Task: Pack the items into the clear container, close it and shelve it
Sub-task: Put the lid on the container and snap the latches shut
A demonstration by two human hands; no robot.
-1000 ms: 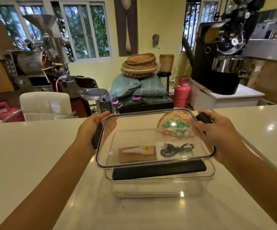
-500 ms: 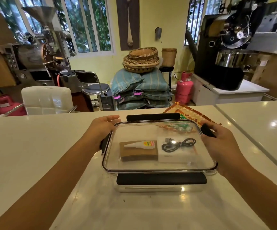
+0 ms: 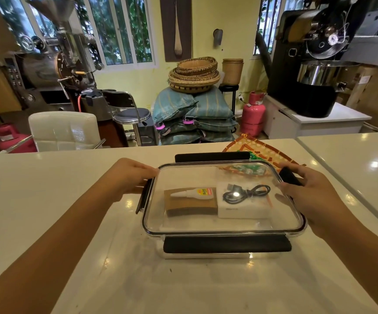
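Observation:
The clear container [image 3: 206, 254] sits on the white counter with its transparent lid [image 3: 183, 223] laid on top. Through the lid I see a brown card with a glue bottle [image 3: 192, 193], a white box [image 3: 242, 208] and a coiled black cable [image 3: 244, 193]. Black latch flaps line the lid: the front flap [image 3: 226, 244] hangs down, the back flap [image 3: 211, 156] sticks out. My left hand [image 3: 130, 176] rests on the left latch [image 3: 143, 197]. My right hand [image 3: 312, 196] holds the lid's right edge by the right latch [image 3: 289, 176].
A woven orange mat [image 3: 262, 150] with a green packet lies just behind the container. A second counter [image 3: 353, 159] runs along the right. Beyond the counter stand a white chair [image 3: 63, 130], a stool, stacked sacks, baskets, gas cylinders and roasting machines.
The lid came down from a tilted, raised position onto the container and now lies flat. Both hands followed it down at its side edges.

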